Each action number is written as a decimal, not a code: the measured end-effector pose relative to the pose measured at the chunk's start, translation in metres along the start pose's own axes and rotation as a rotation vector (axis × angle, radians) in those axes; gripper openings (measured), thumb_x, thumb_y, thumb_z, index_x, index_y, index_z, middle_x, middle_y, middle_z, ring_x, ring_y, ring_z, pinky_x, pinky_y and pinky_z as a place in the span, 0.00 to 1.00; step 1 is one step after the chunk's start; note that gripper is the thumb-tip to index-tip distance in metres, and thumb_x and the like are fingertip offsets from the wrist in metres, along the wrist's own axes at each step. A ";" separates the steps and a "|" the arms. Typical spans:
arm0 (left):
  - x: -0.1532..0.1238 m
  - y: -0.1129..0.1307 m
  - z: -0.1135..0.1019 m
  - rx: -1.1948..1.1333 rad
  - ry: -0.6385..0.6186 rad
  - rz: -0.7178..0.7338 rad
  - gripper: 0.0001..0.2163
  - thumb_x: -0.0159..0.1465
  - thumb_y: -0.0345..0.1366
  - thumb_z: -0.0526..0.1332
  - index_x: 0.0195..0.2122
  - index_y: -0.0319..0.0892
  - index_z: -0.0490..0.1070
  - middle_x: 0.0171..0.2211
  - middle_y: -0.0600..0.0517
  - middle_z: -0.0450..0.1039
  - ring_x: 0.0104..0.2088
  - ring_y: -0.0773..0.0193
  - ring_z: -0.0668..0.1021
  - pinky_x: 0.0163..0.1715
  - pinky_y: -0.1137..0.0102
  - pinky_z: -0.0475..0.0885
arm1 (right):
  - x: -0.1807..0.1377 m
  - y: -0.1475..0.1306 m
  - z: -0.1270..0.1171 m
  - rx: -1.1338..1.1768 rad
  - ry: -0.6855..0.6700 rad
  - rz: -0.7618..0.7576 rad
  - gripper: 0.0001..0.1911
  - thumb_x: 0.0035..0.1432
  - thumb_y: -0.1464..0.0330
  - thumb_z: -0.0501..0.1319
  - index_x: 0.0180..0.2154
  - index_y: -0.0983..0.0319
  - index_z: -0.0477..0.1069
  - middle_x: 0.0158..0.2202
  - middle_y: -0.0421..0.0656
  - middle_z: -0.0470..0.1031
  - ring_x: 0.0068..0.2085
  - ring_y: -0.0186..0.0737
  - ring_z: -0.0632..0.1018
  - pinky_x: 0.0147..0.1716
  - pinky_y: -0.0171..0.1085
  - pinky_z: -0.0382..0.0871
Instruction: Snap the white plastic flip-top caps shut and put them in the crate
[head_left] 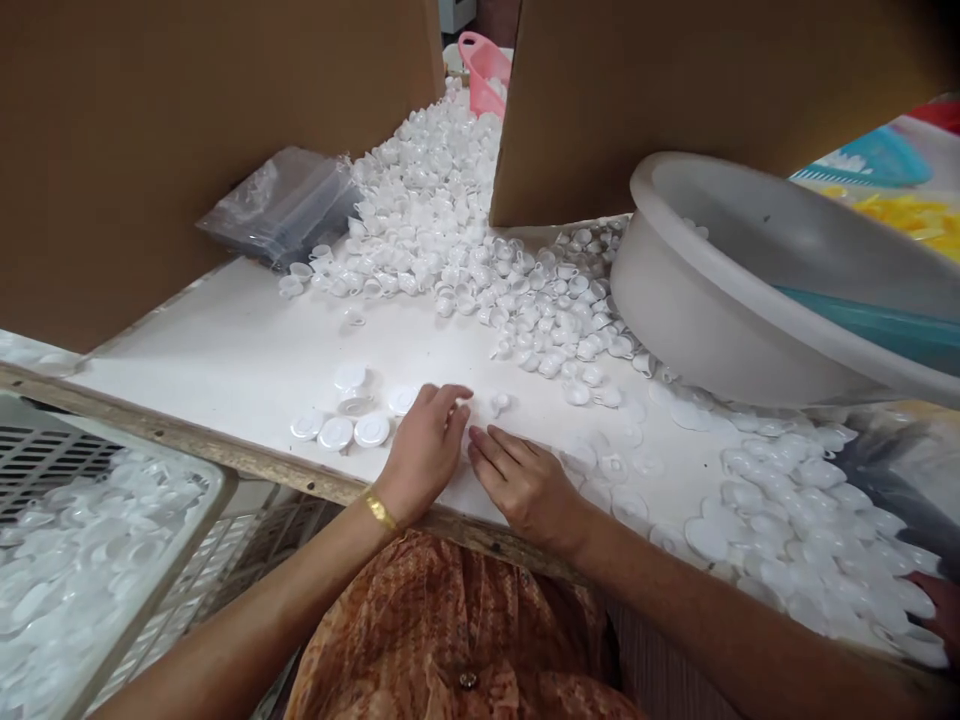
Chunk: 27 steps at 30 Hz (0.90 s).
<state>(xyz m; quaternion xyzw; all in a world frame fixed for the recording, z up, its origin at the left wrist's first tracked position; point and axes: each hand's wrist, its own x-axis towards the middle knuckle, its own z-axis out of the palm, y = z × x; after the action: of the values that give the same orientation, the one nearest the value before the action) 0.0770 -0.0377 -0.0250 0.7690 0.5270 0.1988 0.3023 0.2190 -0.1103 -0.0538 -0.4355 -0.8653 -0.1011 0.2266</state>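
My left hand (424, 448), with a gold bangle on the wrist, rests on the white table (225, 350) near its front edge, fingers curled together beside a few small white plastic saucers (352, 430). My right hand (525, 480) lies next to it, fingers bent down onto the table; whether it holds a piece is hidden. One tiny white cup (499, 402) stands just beyond the fingertips. A large heap of tiny white plastic cups (450, 230) covers the table's far middle. More white saucers (795, 500) spread at the right.
A big white basin (720, 300) tilts at the right with a teal tray inside. Brown cardboard walls (150, 130) stand at left and back right. Clear plastic bags (281, 205) lie at back left. A grey crate (97, 560) of white parts sits lower left. Another person's fingers (937, 600) show at far right.
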 end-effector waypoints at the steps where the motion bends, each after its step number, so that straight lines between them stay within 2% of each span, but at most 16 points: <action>1: 0.006 0.001 0.005 0.041 0.068 0.048 0.14 0.64 0.33 0.47 0.46 0.39 0.66 0.38 0.47 0.65 0.38 0.62 0.70 0.40 0.66 0.66 | 0.001 -0.001 0.000 0.003 -0.006 0.012 0.17 0.57 0.76 0.48 0.44 0.72 0.72 0.47 0.55 0.73 0.48 0.50 0.73 0.41 0.43 0.72; 4: 0.023 0.000 0.021 0.234 0.152 0.143 0.15 0.65 0.32 0.46 0.50 0.41 0.65 0.41 0.45 0.62 0.41 0.59 0.68 0.41 0.63 0.64 | -0.001 -0.003 0.001 0.033 -0.037 0.080 0.18 0.57 0.75 0.48 0.45 0.70 0.71 0.47 0.53 0.73 0.49 0.50 0.72 0.42 0.43 0.72; 9: 0.030 -0.006 0.032 0.460 0.157 0.141 0.16 0.64 0.32 0.47 0.52 0.46 0.63 0.40 0.45 0.62 0.40 0.57 0.66 0.38 0.62 0.60 | -0.008 0.001 0.001 0.084 -0.060 0.097 0.18 0.57 0.76 0.50 0.47 0.70 0.70 0.48 0.55 0.72 0.50 0.47 0.72 0.46 0.43 0.70; 14: 0.027 -0.004 0.030 0.485 0.106 0.185 0.17 0.64 0.32 0.47 0.53 0.46 0.62 0.39 0.46 0.62 0.40 0.57 0.65 0.37 0.62 0.57 | -0.011 0.010 -0.001 0.165 -0.066 0.021 0.20 0.57 0.77 0.48 0.50 0.73 0.68 0.49 0.57 0.71 0.53 0.50 0.69 0.48 0.44 0.69; 20: 0.032 -0.004 0.029 0.474 0.012 0.190 0.18 0.64 0.33 0.47 0.55 0.47 0.60 0.38 0.47 0.63 0.39 0.58 0.64 0.37 0.62 0.56 | -0.011 0.010 0.002 0.208 -0.059 0.029 0.19 0.57 0.76 0.49 0.49 0.74 0.68 0.49 0.57 0.71 0.55 0.50 0.67 0.53 0.45 0.65; 23: 0.032 -0.002 0.029 0.481 0.041 0.174 0.18 0.65 0.34 0.46 0.56 0.47 0.60 0.38 0.47 0.63 0.39 0.57 0.64 0.38 0.61 0.56 | -0.012 0.007 0.007 0.218 -0.049 0.040 0.18 0.57 0.75 0.51 0.49 0.73 0.68 0.50 0.57 0.71 0.56 0.48 0.66 0.54 0.44 0.64; 27: 0.030 0.001 0.025 0.516 0.109 0.195 0.19 0.66 0.39 0.45 0.56 0.46 0.60 0.38 0.45 0.65 0.40 0.55 0.66 0.39 0.60 0.58 | -0.013 0.007 0.005 0.276 -0.096 0.141 0.18 0.58 0.71 0.53 0.51 0.67 0.67 0.51 0.51 0.70 0.55 0.44 0.67 0.56 0.45 0.61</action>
<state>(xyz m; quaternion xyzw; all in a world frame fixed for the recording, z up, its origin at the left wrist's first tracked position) 0.1043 -0.0162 -0.0435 0.8558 0.4993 0.1270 0.0472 0.2301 -0.1134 -0.0642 -0.4641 -0.8482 0.0555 0.2493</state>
